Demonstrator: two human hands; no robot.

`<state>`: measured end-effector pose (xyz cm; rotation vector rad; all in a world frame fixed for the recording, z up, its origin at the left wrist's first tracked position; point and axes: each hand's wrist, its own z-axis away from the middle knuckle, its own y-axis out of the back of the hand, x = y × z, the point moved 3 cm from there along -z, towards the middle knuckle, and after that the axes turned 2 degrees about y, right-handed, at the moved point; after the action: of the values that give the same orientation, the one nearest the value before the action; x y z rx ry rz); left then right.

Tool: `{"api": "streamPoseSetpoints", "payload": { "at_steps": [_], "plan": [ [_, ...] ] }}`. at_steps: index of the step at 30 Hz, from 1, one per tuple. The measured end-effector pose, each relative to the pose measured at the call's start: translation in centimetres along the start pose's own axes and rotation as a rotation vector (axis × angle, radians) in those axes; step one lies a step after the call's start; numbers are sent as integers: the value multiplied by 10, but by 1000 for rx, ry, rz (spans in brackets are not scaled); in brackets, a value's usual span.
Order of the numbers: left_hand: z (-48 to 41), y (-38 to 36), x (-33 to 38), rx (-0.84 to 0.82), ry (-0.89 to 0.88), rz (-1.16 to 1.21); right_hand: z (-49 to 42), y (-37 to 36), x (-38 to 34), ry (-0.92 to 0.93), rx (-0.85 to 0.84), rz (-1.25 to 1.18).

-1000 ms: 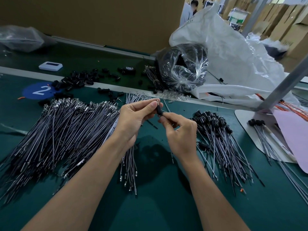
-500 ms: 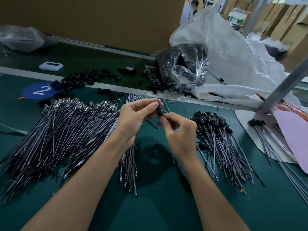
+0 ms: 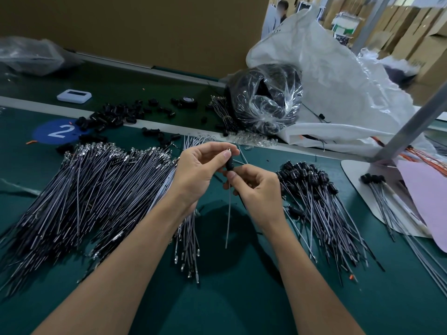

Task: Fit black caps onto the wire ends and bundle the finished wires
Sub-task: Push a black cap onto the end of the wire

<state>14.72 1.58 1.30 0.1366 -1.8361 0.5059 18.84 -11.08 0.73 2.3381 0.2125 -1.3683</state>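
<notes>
Over green matting (image 3: 232,301), the left hand (image 3: 197,174) pinches a black cap (image 3: 229,163) while the right hand (image 3: 257,187) pinches its wire (image 3: 228,213).

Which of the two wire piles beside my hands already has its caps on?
The smaller pile on the right: its far ends carry black caps. The larger pile on the left ends in bare silver terminals.

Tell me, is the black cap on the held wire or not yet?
On: the cap sits round the wire, whose metal tip pokes out above and rest hangs below. Fully seated? Cannot tell.
</notes>
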Motion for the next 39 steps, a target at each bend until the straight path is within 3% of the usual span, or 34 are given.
{"api": "streamPoseSetpoints", "payload": {
  "at_steps": [17,22,25,31,39],
  "plan": [
    [2,1,-3,72,38,77,-1,3,6,40,40,-17],
    [4,-8,-11,-59,125,80,-4,8,9,53,136,4],
    [4,-12,-12,-100,88,-8,-3,9,9,59,147,7],
    [5,-12,-7,-27,29,95,-1,5,6,60,124,-103],
    [10,-17,1,-66,-42,129,2,2,5,62,133,-234]
  ]
}}
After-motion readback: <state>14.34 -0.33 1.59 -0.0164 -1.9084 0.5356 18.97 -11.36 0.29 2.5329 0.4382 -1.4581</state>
